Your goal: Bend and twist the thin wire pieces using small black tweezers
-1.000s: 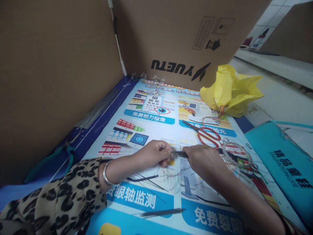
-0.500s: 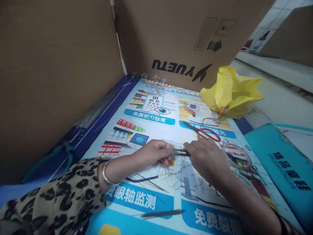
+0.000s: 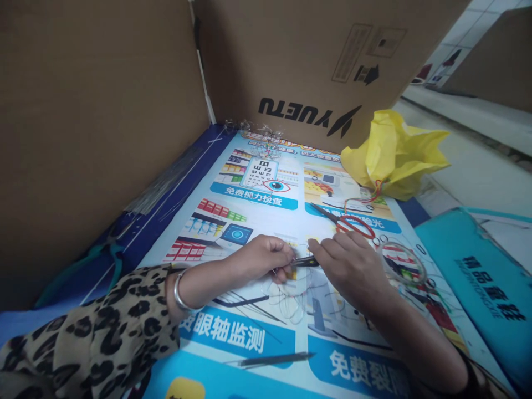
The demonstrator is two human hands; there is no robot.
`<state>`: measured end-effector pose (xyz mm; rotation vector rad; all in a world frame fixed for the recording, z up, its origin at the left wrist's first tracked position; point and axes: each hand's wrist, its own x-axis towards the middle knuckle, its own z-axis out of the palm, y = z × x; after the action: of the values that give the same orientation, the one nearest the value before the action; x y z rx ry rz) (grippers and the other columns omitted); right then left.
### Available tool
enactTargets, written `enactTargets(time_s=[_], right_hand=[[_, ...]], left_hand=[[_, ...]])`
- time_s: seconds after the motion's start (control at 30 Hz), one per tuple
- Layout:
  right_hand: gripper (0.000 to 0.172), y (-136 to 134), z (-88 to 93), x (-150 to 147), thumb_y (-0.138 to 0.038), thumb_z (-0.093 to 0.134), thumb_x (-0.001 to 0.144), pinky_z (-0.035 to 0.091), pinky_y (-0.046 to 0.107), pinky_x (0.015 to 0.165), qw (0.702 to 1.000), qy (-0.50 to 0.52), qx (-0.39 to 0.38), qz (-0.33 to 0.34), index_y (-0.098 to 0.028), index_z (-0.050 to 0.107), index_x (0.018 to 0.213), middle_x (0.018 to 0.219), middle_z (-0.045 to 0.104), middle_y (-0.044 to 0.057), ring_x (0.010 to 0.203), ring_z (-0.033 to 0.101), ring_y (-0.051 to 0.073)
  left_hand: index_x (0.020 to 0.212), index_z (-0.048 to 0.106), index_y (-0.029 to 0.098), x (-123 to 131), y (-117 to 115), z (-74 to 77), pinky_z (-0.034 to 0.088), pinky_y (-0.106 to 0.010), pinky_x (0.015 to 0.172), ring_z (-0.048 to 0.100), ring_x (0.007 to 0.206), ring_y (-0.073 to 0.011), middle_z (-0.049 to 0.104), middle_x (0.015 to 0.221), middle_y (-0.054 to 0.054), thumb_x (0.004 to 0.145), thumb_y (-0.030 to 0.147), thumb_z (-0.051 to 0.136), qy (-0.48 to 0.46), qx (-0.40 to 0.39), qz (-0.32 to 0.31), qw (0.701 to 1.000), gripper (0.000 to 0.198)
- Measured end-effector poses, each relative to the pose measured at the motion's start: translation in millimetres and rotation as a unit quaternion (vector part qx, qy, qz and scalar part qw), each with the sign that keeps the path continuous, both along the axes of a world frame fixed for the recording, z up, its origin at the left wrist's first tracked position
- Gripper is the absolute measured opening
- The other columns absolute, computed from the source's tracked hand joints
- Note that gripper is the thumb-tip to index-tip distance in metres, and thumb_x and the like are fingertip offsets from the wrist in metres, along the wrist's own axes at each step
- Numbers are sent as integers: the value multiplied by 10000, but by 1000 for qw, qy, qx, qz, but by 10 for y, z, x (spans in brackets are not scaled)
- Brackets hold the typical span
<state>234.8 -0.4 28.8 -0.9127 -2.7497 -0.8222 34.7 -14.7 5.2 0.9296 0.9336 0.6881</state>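
Hands meeting at the middle of the poster (image 3: 233, 332): left hand (image 3: 260, 260) with fingers pinched together on thin wire (image 3: 286, 303), right hand (image 3: 353, 266) clamped round one small dark tool (image 3: 305, 260), tip right at that pinch. At the poster's far right corner, one yellow bag (image 3: 394, 155), red cords (image 3: 373, 191) spilling out. One pair of red scissors (image 3: 353, 224) on the poster. One teal pliers (image 3: 110, 260) off its left edge.

Makeshift piecework corner, likely in a home or small workshop, though little of the room shows. Cardboard panels (image 3: 103, 111) wall it off. A printed eye-check banner (image 3: 249, 338) serves as work mat. On it lie thin wires (image 3: 291, 307), red-handled scissors (image 3: 353, 224) and a yellow plastic bag (image 3: 394, 155). White tiles (image 3: 467, 19) behind.
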Motion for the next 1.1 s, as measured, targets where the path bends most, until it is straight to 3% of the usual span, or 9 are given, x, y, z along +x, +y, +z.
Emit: enactTargets(time_s=[0.13,0.23,0.3,0.37,0.5,0.6,0.83,1.1], right_hand=[[205,38,-69,21,-163,490,815,282,294,650,995,36,-73,-55,-191,656,932,679,621,19,670,493,151],[195,63,-73,13,-199,512,785,286,252,592,974,53,-177,-130,-252,676,876,687,650,-9,650,523,131],[198,73,-55,8,-210,509,780,290,239,583,962,54,-224,-144,-272,678,862,696,656,-18,658,532,125],[201,79,-32,11,-187,512,770,303,248,615,968,64,-212,-118,-246,679,865,710,656,-4,680,531,134],[190,72,21,36,-165,512,787,296,306,714,992,90,-73,-54,-181,670,891,713,636,37,730,496,169],[192,55,73,55,-181,482,830,278,321,744,995,88,-29,-36,-187,659,903,698,616,32,732,459,169],[175,-5,113,4,-171,508,811,268,294,692,982,138,-131,21,-192,651,911,700,606,22,718,446,155],[139,-133,55,-154,-123,530,767,222,303,654,973,47,-226,17,-194,641,811,653,580,18,684,435,149]], left_hand=[[691,549,116,0,1,-3,411,-201,464,528,442,-60,573,571,2,753,257,592,-13,-2,-10,1000,159],[699,557,113,2,1,5,403,-191,460,526,436,-54,574,567,0,752,213,583,-4,-2,-10,1000,116],[681,550,115,1,1,15,398,-186,450,519,426,-52,563,557,5,745,205,584,3,-3,-6,1000,116],[662,539,119,-6,3,24,393,-189,432,507,409,-54,549,542,12,735,219,591,-1,-4,4,1000,135],[651,530,122,-31,10,42,419,-205,434,487,419,-56,547,555,10,709,262,621,-32,3,32,999,177],[646,503,130,-35,5,66,416,-201,434,475,423,-50,533,560,21,706,266,626,-55,-2,65,996,193],[651,476,148,20,-34,95,348,-177,409,457,420,-52,492,511,37,718,231,600,-54,-12,114,992,163],[643,496,159,32,-25,3,379,-186,421,461,400,-63,494,460,42,740,211,530,79,56,64,993,115]])
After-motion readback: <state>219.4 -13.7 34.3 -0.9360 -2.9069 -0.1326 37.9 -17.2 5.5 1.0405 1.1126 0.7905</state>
